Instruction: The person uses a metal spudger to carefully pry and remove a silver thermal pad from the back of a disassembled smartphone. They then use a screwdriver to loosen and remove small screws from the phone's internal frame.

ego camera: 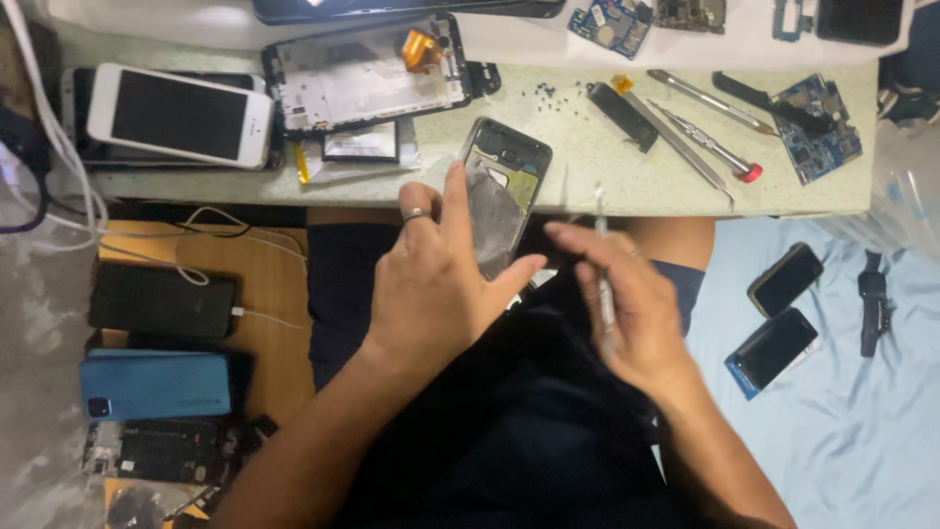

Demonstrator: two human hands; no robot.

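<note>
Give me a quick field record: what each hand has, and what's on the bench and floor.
left hand: holds an opened phone frame, tilted, at the bench edge
right hand: grips a thin metal tool, tip up beside the frame
bench: white phone, stripped chassis, circuit board, red-tipped tweezers
floor left: blue phone, black phone

- I am watching through a single head-worn camera that is looking almost straight down over the person's lap.
- It is facing the edge of the pale worktable [587, 167], which is crossing the upper frame.
- It is sitting close, so the left hand [431, 284] and right hand [636, 313] are filling the middle.
- No second view is sharing the scene.
</note>
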